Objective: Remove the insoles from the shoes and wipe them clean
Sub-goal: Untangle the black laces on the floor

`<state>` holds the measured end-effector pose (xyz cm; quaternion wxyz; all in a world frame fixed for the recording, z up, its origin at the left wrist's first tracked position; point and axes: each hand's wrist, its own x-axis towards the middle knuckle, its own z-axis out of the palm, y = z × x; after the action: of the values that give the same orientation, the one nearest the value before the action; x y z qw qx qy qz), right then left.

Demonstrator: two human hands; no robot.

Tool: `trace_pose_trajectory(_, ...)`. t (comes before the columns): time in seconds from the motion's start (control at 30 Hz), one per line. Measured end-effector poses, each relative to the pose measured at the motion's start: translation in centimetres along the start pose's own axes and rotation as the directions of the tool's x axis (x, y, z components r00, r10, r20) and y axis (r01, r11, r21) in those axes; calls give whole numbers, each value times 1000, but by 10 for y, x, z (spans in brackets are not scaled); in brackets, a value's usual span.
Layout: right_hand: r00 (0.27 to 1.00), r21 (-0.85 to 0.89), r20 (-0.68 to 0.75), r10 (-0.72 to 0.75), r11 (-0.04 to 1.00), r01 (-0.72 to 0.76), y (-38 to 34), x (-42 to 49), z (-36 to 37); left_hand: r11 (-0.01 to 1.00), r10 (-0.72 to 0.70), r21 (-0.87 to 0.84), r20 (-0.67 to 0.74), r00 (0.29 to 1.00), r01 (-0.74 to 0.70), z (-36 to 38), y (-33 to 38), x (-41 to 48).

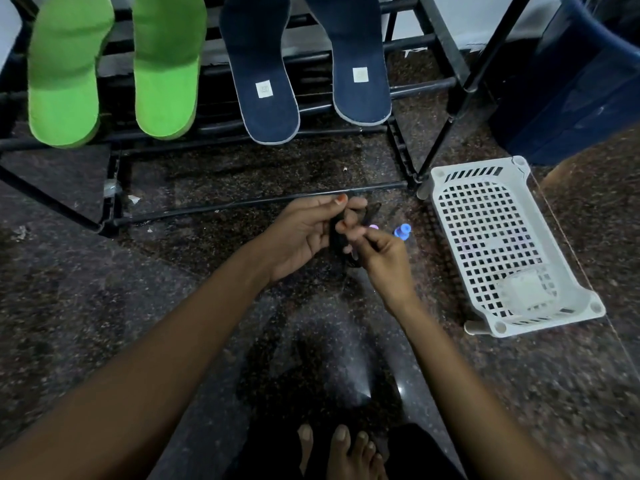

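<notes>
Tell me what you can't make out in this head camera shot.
Head view.
Hidden: the dark item, mostly covered by the left hand and right hand, blending into the dark floor.
Cut off by the top edge: upper ends of the green insoles and navy insoles.
Blurred, unidentifiable: the small blue object; the pale lump in the white basket.

The left arm (145,355) and the right arm (450,368) are bare and reach forward and down, so the 2 hands meet in the middle. The left hand (301,233) is turned palm up, fingers curled round a small dark thing (337,244). The right hand (386,258) seems to pinch the same thing with thumb and fingertips. Bare toes (349,448) show below.
</notes>
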<state>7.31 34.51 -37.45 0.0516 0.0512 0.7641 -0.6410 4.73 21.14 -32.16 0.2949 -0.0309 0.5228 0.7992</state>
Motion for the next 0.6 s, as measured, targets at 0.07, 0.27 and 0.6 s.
trace_pose_trajectory(0.07,998,-97,31,-50,994,53,2,-6,7,999,30,-32,-44,999,-32,-3,-1,2)
trace_pose_trajectory(0.27,942,-406,200,-269,852,330,-2,-13,11,999,51,-10,-153,987,-53,-7,-7,6)
trace_pose_trajectory(0.6,925,-463,158,-345,802,378,-16,-3,-5,909,-85,396,-137,987,133,-16,-18,7)
